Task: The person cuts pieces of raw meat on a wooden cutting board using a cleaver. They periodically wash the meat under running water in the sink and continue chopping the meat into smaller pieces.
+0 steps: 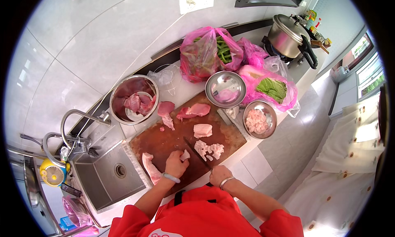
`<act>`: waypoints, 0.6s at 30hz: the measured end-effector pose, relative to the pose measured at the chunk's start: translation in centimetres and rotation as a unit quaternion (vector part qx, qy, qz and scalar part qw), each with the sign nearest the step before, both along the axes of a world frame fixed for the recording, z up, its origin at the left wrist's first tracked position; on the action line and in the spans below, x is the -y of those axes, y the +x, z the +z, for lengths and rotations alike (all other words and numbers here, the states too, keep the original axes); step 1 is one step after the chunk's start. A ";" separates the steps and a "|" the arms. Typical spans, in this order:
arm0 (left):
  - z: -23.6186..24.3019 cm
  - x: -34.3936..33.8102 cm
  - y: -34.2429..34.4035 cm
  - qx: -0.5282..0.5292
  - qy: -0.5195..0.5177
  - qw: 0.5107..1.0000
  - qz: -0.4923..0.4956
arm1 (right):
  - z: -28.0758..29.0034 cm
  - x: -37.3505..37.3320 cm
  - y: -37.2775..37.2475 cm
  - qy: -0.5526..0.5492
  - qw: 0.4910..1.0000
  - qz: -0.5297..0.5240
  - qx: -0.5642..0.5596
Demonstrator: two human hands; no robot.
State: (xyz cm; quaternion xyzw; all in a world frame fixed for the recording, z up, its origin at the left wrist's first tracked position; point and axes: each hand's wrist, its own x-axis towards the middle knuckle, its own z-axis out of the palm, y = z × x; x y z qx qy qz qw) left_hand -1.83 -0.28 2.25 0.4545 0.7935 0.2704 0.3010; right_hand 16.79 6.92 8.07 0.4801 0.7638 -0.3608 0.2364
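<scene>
Left hand: the hand (177, 165) is curling narrow, its fingertips pinning a pale meat piece (184, 155) near the middle of the cutting board (148, 140), apparently to steady it beside the blade.
Right hand: the hand (221, 175) is wrapping closely around the handle of the knife (195, 149) over the board's near edge; I am not seeing the handle itself.
Blade: it is pointing toward the board's far edge, dividing the left hand from the diced meat (207, 149), presumably so cut bits are falling to one side.
Uncut meat: a pale block (203, 130) is sitting beyond the dice; a long strip (151, 168) is lying along the board's sink-side edge; two redder chunks, one (166, 112) and another (195, 110), are resting by the far edge, likely leaving the middle free for cutting.
Meat bowl: a deep steel bowl (131, 87) is standing between the board and the wall-side edge of the counter (188, 90), holding larger pieces.
Dice bowl: a small steel bowl (269, 113) is standing just past the board's right corner, probably for easy reach, holding pale pieces.
Sink: the basin (103, 179) is adjoining the board's left edge.
</scene>
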 end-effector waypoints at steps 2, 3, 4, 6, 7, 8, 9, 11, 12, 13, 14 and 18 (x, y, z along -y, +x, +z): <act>0.0 -0.3 0.8 -0.028 -0.010 0.999 -0.016 | -0.1 0.0 0.0 -0.017 1.000 0.024 0.008; 0.1 -0.6 1.1 -0.042 -0.015 0.999 -0.024 | -0.1 -0.1 0.1 -0.007 1.000 0.015 0.011; 1.0 -0.6 1.4 -0.062 0.006 0.998 -0.025 | 0.0 -0.1 0.2 0.002 1.000 0.005 0.015; 0.3 -0.4 1.4 -0.105 0.105 0.988 -0.045 | 0.2 0.0 0.3 0.015 1.000 -0.003 0.011; 0.1 -0.1 1.3 -0.127 0.153 0.978 -0.055 | 0.3 0.1 0.3 0.018 1.000 -0.001 0.004; -0.1 0.1 1.1 -0.131 0.158 0.975 -0.090 | 0.4 0.1 0.3 0.021 1.000 0.000 -0.003; 0.0 0.3 0.8 -0.134 0.163 0.970 -0.125 | 0.8 0.3 0.3 0.012 1.000 0.001 -0.002; -0.2 0.5 0.6 -0.144 0.159 0.962 -0.171 | 1.6 0.9 0.0 -0.007 1.000 0.002 0.002; -0.5 0.6 0.6 -0.151 0.150 0.960 -0.181 | 1.5 1.2 -0.1 -0.013 1.000 0.007 0.004; -0.6 0.7 0.5 -0.157 0.141 0.958 -0.192 | 1.4 1.6 -0.1 -0.020 1.000 0.012 0.005; -0.8 0.7 0.3 -0.160 0.133 0.958 -0.197 | 1.3 1.8 -0.1 -0.026 0.999 0.016 0.007; -1.2 0.7 -0.1 -0.174 0.126 0.953 -0.215 | 0.9 2.0 -0.3 -0.025 0.999 0.017 0.019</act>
